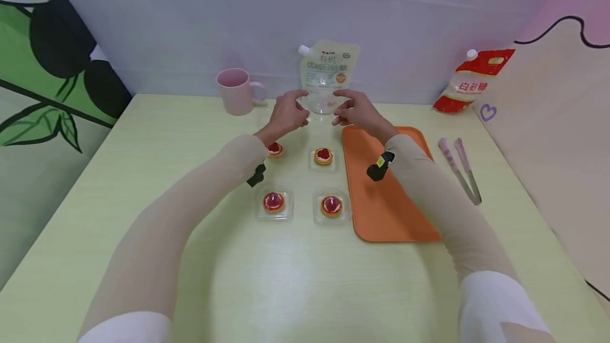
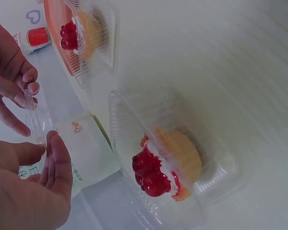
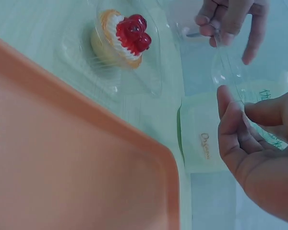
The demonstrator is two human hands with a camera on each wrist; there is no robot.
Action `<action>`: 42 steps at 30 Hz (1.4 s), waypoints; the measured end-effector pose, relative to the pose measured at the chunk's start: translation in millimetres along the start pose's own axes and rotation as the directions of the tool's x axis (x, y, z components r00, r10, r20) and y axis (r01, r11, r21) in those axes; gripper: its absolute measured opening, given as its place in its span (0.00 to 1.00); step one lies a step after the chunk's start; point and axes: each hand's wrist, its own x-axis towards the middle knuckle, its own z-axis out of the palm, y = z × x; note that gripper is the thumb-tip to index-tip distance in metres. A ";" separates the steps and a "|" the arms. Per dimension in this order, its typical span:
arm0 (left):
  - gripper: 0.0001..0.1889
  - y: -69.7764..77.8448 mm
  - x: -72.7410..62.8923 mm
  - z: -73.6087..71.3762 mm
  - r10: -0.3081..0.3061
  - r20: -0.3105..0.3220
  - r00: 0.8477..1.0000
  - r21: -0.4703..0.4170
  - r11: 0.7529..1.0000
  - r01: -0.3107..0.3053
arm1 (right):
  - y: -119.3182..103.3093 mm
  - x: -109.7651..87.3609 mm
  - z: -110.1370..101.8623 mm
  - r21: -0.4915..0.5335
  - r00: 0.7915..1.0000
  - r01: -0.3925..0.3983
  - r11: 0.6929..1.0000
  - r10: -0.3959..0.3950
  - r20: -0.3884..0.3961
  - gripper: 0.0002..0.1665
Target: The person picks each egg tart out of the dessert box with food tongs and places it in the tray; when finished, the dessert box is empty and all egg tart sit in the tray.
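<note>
Between my two hands is a thin clear plastic piece, like a box lid, seen nearly edge-on; its full shape is hard to make out. My left hand pinches one side between thumb and fingers. At the opposite side, my right hand pinches it too. Both hands are raised above the far part of the table, in front of a pale spouted sugar pouch. Below them, several cherry-topped tarts sit in clear plastic boxes. My left forearm partly covers the far-left tart.
An orange tray lies under my right forearm. A pink mug stands at the back left. A red and white sugar bag leans at the back right. Tongs or two pink-handled utensils lie right of the tray.
</note>
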 end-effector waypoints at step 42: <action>0.35 -0.5 41.6 23.2 -0.297 0.275 0.914 0.289 0.933 0.216 | 19.2 32.0 0.3 -0.260 0.987 -0.149 0.954 0.158 0.012 0.30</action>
